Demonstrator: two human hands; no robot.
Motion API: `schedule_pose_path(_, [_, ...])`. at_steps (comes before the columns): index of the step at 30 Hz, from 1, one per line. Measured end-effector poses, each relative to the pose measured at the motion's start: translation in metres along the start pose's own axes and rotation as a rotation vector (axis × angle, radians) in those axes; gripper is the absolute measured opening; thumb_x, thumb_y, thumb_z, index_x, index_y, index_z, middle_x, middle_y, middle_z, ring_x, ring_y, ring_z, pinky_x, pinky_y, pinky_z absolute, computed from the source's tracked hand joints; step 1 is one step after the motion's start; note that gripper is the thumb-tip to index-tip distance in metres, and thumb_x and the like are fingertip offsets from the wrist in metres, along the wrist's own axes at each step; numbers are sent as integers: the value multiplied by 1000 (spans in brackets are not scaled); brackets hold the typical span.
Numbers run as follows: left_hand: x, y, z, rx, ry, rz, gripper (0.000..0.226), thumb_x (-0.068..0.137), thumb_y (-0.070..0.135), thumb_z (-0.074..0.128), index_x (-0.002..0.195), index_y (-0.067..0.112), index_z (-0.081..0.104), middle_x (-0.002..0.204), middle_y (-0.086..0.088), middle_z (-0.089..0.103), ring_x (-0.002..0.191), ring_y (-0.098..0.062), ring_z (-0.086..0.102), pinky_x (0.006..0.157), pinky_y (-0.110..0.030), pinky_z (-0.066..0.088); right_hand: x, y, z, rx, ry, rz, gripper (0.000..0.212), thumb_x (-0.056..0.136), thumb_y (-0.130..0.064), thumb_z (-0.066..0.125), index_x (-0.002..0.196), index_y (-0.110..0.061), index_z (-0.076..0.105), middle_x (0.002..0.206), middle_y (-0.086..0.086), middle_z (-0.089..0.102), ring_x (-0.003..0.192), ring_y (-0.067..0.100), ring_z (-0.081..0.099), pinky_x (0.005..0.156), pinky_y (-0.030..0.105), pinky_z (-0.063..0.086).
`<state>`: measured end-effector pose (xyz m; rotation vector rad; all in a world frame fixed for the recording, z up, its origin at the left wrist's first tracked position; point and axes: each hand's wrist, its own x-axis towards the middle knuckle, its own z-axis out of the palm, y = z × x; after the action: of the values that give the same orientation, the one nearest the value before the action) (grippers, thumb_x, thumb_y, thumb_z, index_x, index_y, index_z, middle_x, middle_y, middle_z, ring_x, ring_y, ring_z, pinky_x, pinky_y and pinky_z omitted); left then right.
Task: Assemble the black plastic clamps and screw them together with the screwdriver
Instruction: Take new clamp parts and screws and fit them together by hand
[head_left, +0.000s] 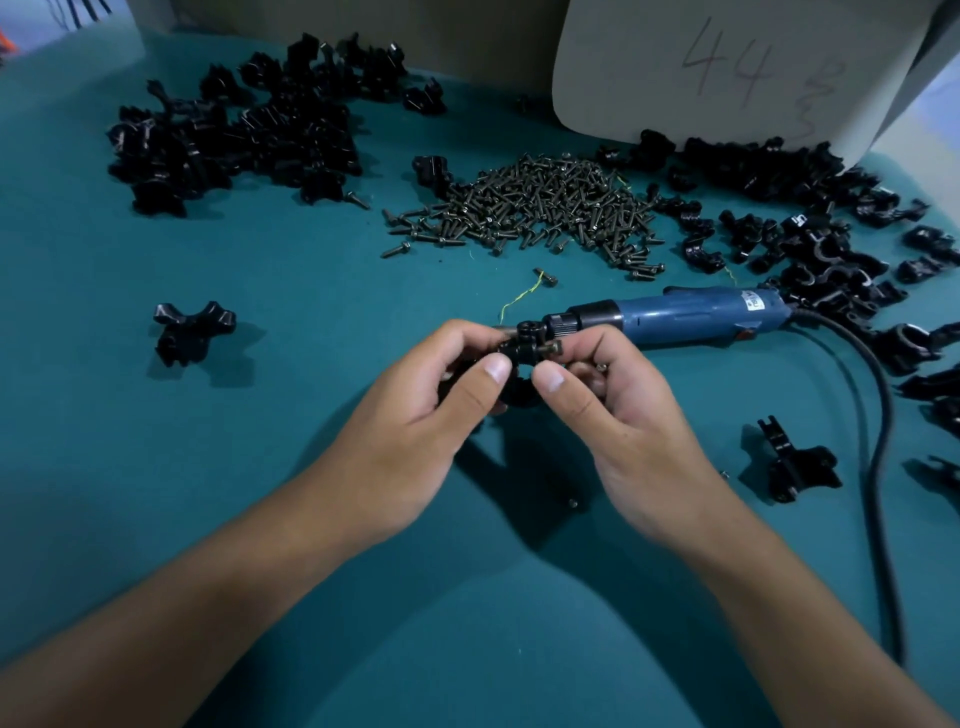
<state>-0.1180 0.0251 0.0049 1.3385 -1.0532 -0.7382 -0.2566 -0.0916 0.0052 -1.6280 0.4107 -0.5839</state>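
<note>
clamp (521, 358) | pinched by curled fingers, left hand (415, 415) | right hand (623, 421)

Both bare forearms reach in from the near edge of the table, angling toward each other until the hands meet just past the table's middle. The left hand (415, 410) has its fingers curled over the top and its thumb pressed up from the near side, pinching a small black clamp (522, 358). The right hand (618, 415) mirrors it, thumb tip just beside the left thumb tip, fingers curled round the clamp's far right side. Both wrists sit slightly bent, backs of the hands facing up. Thumbnails face the camera.
</note>
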Motion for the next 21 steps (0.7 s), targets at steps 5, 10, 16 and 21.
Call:
schedule_pose_path(5, [1,2,1,-33,-57,-9,31,86,26,78,109,19,59,91,24,69,84,5,64,77,-10,47,1,1,0,47,-7,-15,23,89,-38,63,100,-19,58,82,-19,65,78,-2,57,75,16,48])
schedule_pose_path(10, [2,2,-2,-47,-56,-13,30,81,19,73,108,15,61,89,21,70,85,6,64,78,-9,47,0,-1,0,43,-10,7,21,86,-41,65,99,-25,59,76,-20,58,72,-4,50,71,16,45])
schedule_pose_path(16, [3,1,-5,-13,-59,-33,30,81,21,73,109,23,61,90,24,70,86,8,64,79,-7,45,0,-2,-2,19,-23,50,20,91,-36,67,103,-22,58,81,-9,57,79,6,52,78,27,46])
schedule_pose_path(21, [2,1,-3,8,-20,-15,31,81,22,75,109,22,62,94,23,72,89,7,66,80,-9,47,-1,-5,-3,31,-30,21,17,90,-27,62,105,-18,58,79,-10,56,80,4,51,77,19,46])
